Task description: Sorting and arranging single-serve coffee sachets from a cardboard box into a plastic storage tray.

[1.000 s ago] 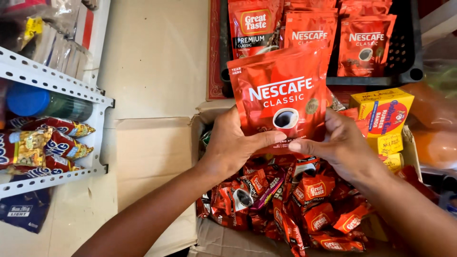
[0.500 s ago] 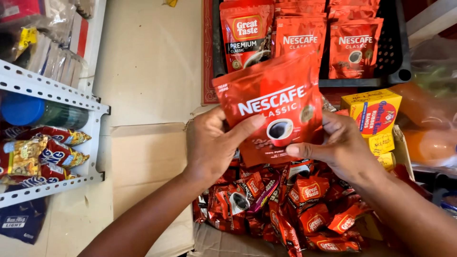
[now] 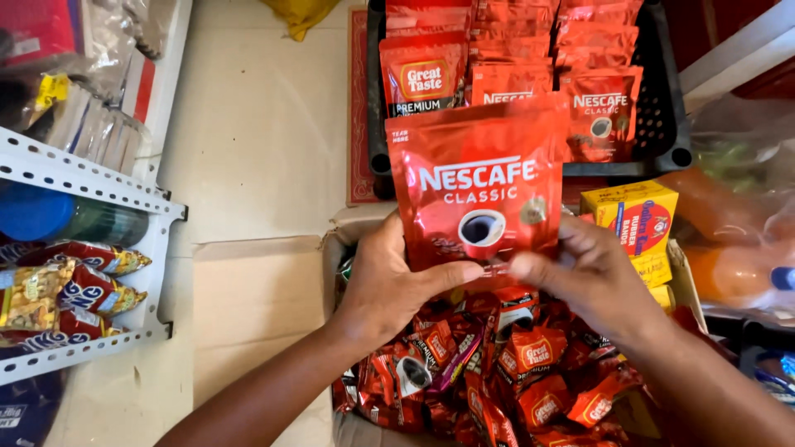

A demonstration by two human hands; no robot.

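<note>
Pale floor shows beside a cardboard box (image 3: 248,290) full of small red sachets (image 3: 530,364). I see my left hand (image 3: 389,285) and right hand (image 3: 580,273) both pinching the bottom edge of a big red coffee pouch (image 3: 480,186), held upright above the box. Behind it, a black crate (image 3: 662,108) carries more red pouches. A yellow carton (image 3: 633,219) stands just beside my right hand.

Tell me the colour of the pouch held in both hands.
Glossy red pouch with a dark cup picture, seen in the head view.
</note>
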